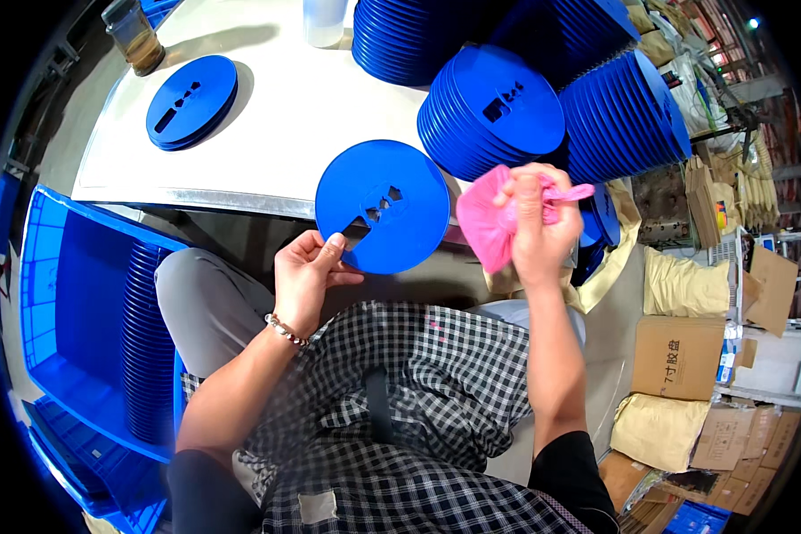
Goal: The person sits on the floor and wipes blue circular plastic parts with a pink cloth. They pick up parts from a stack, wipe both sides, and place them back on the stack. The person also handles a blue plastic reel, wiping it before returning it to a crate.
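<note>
Your left hand (pixel 304 278) holds a round, flat plastic disc (pixel 384 206) of plain, saturated blue, with a row of cut-out holes showing dark near its centre. At three o'clock from it, your right hand (pixel 534 227) grips a crumpled cloth (pixel 487 222) of bright pink. Your lap carries a black-and-white checked fabric apron (pixel 418 392). At nine o'clock sits a blue plastic crate (pixel 62 294) holding discs of the same blue. At twelve o'clock the pale white tabletop (pixel 294 116) bears matching blue stacks (pixel 494 111), and at ten o'clock a lone blue pile (pixel 191 101). At four o'clock are brown cardboard boxes (pixel 681 356).
</note>
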`<state>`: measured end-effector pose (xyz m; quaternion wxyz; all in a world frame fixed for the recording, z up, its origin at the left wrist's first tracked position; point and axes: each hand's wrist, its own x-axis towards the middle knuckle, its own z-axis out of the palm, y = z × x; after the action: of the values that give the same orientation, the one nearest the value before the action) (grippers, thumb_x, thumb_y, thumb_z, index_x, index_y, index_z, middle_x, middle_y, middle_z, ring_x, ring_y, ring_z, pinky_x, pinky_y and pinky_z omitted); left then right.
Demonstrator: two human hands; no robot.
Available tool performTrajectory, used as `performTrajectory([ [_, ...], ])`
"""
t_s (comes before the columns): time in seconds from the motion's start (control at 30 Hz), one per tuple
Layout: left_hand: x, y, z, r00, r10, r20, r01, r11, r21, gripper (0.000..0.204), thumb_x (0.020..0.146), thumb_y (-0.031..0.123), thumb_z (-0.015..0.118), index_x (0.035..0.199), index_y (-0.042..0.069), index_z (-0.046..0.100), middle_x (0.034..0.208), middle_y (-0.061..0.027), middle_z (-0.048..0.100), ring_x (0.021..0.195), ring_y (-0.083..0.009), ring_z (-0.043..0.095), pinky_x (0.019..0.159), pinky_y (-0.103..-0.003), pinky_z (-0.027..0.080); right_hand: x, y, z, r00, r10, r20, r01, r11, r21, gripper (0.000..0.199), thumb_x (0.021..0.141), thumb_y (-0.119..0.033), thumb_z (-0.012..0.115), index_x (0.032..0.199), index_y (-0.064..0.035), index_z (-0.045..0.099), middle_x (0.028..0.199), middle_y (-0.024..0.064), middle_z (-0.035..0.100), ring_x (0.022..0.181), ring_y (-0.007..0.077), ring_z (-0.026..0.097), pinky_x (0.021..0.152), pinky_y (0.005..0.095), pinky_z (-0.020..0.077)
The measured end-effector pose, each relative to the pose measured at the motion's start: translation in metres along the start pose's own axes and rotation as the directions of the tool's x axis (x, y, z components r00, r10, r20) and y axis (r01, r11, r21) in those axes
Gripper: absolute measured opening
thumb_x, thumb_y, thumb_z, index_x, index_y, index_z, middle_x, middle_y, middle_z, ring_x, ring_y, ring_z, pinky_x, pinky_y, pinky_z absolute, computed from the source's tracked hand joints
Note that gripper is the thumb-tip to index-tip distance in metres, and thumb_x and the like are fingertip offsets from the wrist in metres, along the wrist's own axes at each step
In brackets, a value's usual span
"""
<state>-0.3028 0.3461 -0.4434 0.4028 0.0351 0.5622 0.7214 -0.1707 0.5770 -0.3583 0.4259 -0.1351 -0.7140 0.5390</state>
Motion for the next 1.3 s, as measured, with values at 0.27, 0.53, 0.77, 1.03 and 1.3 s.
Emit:
performTrajectory([
  [0.27, -0.015, 0.000, -0.002, 0.998, -0.050, -0.024, 0.050, 0.999, -0.007, 0.018, 0.100, 0.014, 0.061, 0.090, 0.000, 0.064, 0.083, -0.0078, 0.069, 0.066, -0.0144, 0.069, 0.063, -0.031, 0.063, -0.016, 0.045, 0.069, 0.944, -0.169, 0.284, 0.259, 0.912, -0.317, 0.018, 0.091, -0.017, 0.075, 0.094, -0.0047, 0.062, 0.078, 0.0045, 0.062, 0.064, 0.0134, 0.058, 0.057, 0.0280, 0.0472],
  [0.53, -0.027, 0.011, 0.003, 0.996, -0.086, 0.037, 0.087, 0.996, -0.006, 0.022, 0.104, 0.014, 0.054, 0.100, -0.005, 0.063, 0.088, -0.0150, 0.071, 0.075, -0.0236, 0.074, 0.068, -0.033, 0.063, 0.010, 0.060, 0.100, 0.945, -0.224, 0.237, 0.277, 0.934, -0.225, 0.017, 0.087, -0.011, 0.076, 0.083, -0.0056, 0.060, 0.070, 0.0064, 0.062, 0.061, 0.0174, 0.061, 0.054, 0.0303, 0.0480],
  [0.77, -0.028, -0.003, -0.007, 0.995, -0.092, 0.039, 0.091, 0.996, 0.017, 0.020, 0.104, 0.012, 0.053, 0.102, -0.006, 0.062, 0.086, -0.0130, 0.069, 0.072, -0.0203, 0.072, 0.067, -0.032, 0.063, -0.015, 0.046, 0.154, 0.708, -0.369, 0.602, 0.515, 0.853, -0.083, 0.016, 0.078, -0.012, 0.077, 0.081, -0.0087, 0.062, 0.076, 0.0088, 0.063, 0.071, 0.0263, 0.067, 0.060, 0.0354, 0.0523],
  [1.03, -0.030, 0.005, -0.001, 0.997, -0.072, -0.023, 0.072, 0.997, -0.001, 0.021, 0.104, 0.011, 0.053, 0.104, -0.008, 0.061, 0.091, -0.0119, 0.068, 0.074, -0.0178, 0.070, 0.066, -0.031, 0.063, -0.017, 0.043, 0.171, 0.761, -0.189, 0.621, 0.320, 0.941, -0.106, 0.016, 0.086, -0.017, 0.076, 0.088, -0.0075, 0.063, 0.074, 0.0081, 0.063, 0.068, 0.0192, 0.066, 0.059, 0.0318, 0.0512],
  [1.3, -0.029, -0.001, -0.012, 0.999, -0.003, -0.036, 0.001, 0.998, -0.066, 0.018, 0.103, 0.011, 0.054, 0.106, -0.004, 0.063, 0.090, -0.0074, 0.068, 0.075, -0.0134, 0.068, 0.066, -0.030, 0.062, 0.016, 0.064, 0.113, 0.929, -0.242, 0.278, 0.343, 0.847, -0.407, 0.012, 0.085, -0.008, 0.075, 0.085, -0.0036, 0.064, 0.070, 0.0062, 0.066, 0.059, 0.0146, 0.064, 0.053, 0.0289, 0.0507],
])
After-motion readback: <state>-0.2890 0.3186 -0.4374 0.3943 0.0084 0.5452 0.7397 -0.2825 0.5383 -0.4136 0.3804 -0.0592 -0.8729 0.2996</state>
